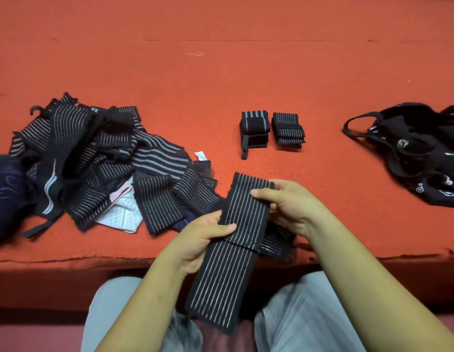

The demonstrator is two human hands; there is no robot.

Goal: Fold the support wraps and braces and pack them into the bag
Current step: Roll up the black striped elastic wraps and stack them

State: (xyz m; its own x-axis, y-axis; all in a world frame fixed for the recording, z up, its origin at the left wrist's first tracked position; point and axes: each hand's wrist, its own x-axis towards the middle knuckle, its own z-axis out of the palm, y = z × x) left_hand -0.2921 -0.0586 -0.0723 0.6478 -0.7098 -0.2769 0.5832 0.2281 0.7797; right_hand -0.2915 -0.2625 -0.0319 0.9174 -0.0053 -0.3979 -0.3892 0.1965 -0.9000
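Head view shows a black striped wrap held by both hands over the near edge of the red mat, its upper part folded back over the lower length, which hangs toward the person's lap. The left hand pinches the wrap's left edge at the fold, thumb on top and fingers beneath, while the right hand grips its far end, thumb across the stripes. An unfolded pile lies left of the wrap, two folded wraps beyond it, and the black bag well to its right, its white print unreadable.
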